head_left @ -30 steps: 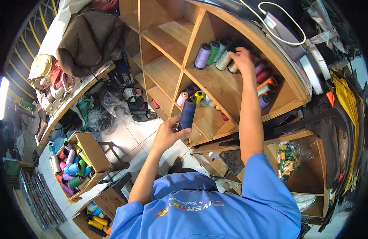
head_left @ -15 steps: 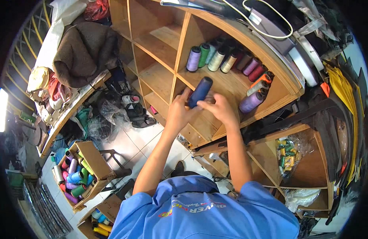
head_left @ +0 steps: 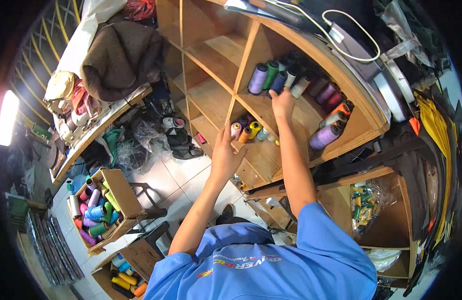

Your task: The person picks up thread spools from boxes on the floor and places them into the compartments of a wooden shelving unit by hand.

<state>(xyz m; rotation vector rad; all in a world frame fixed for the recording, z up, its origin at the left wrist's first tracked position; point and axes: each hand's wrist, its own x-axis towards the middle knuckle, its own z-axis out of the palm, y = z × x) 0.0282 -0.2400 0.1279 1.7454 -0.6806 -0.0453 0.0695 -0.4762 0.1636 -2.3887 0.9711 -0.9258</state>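
My right hand (head_left: 283, 104) reaches into the upper compartment of the wooden shelf. Its fingers close on a navy blue thread spool (head_left: 278, 82), which stands tilted among the others. Left of it are a lilac spool (head_left: 258, 79) and a green spool (head_left: 272, 73); cream spools (head_left: 300, 87) stand to its right. Lower down, my left hand (head_left: 227, 154) is open and holds nothing, with fingers spread. It is nearest to the compartment with an orange spool (head_left: 245, 134) and a yellow spool (head_left: 255, 129).
The wooden shelf (head_left: 248, 55) spans the upper middle. Dark red, orange and purple spools (head_left: 325, 136) line its right side. At lower left, a cardboard box (head_left: 122, 192) holds many-coloured spools, with another spool box (head_left: 141, 257) below. A plastic bag of small spools (head_left: 363, 202) lies at right.
My right hand has carried the navy spool up into the row of spools. My left hand has let go of it and dropped slightly down. The view has shifted, uncovering spools in the lower compartment.
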